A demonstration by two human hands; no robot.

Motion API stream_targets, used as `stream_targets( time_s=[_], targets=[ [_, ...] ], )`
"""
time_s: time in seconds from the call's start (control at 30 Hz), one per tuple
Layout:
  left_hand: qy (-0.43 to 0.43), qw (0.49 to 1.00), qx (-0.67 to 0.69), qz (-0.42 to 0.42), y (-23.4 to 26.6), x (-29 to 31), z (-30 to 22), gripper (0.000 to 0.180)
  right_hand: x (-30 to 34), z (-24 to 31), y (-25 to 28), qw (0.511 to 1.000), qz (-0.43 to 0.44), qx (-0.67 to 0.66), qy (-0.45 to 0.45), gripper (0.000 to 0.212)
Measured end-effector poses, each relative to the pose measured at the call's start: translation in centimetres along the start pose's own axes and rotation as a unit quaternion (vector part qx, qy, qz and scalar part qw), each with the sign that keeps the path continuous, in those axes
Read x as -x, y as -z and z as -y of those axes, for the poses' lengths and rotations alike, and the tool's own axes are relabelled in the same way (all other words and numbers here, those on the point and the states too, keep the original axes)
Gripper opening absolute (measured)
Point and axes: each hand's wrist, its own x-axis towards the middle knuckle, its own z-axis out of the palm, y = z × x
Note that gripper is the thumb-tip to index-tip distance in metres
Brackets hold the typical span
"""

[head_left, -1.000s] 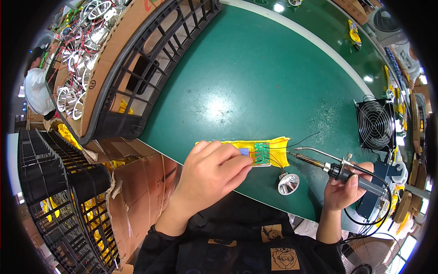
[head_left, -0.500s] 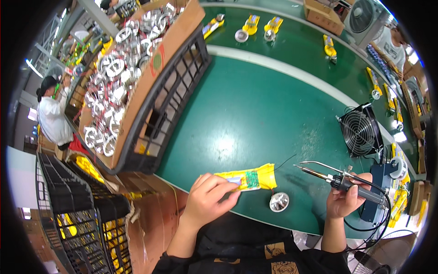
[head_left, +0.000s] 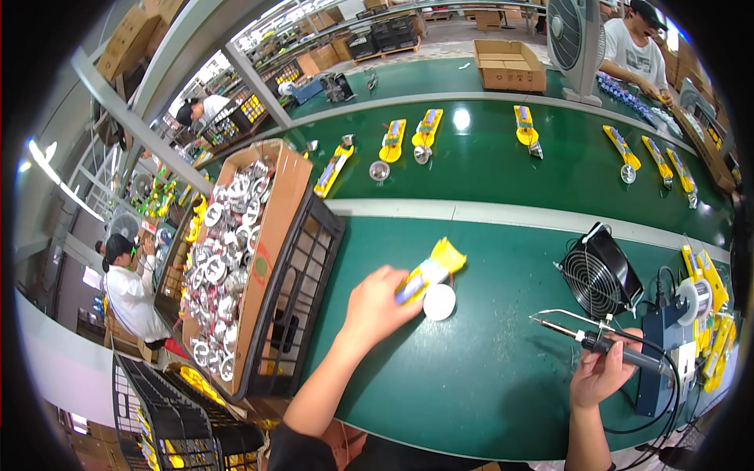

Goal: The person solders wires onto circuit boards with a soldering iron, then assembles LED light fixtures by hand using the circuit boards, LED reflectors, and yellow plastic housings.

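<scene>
My left hand (head_left: pixel 375 308) is closed round one end of a yellow plastic housing (head_left: pixel 446 255), held at a slant over the green tabletop. A blue-grey cylinder and part of a circuit board show in the housing. Against its side hangs a round lamp cup (head_left: pixel 440 302), its pale white face up, joined by a short reddish wire. In my right hand (head_left: pixel 603 375) is a soldering iron (head_left: pixel 644 359) with a thin bent metal tube along it. Its tip points left, above the table and well apart from the housing.
A crate with a carton of silvery lamp cups (head_left: pixel 212 271) stands at left. Several yellow housings (head_left: pixel 393 141) with lamp cups lie on the green belt (head_left: pixel 479 173) beyond. A small black fan (head_left: pixel 598 271) and a solder reel (head_left: pixel 695 301) are at right. Co-workers stand farther off.
The view has tilted up. My left hand has carried the housing and its lamp cup forward, away from my body, and the cup now shows its white face. My right hand keeps the soldering iron.
</scene>
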Motion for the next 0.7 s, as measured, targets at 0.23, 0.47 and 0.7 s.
stream_targets(
  time_s=[0.23,0.47,0.7],
  targets=[
    [0.057,0.993,-0.066,-0.076,-5.5,-19.4,0.9,0.042,-0.1,-2.3,0.4,0.998,0.001,0.016,-0.053,0.024],
    [0.028,0.989,-0.029,-0.143,-6.7,-26.9,1.5,0.053,-0.3,-3.7,1.5,0.992,0.014,0.103,-0.074,0.027],
    [0.286,0.935,-0.207,-0.031,-2.1,-33.6,12.1,0.049,0.5,-5.1,3.5,0.983,-0.010,0.174,-0.051,0.036]
  ],
)
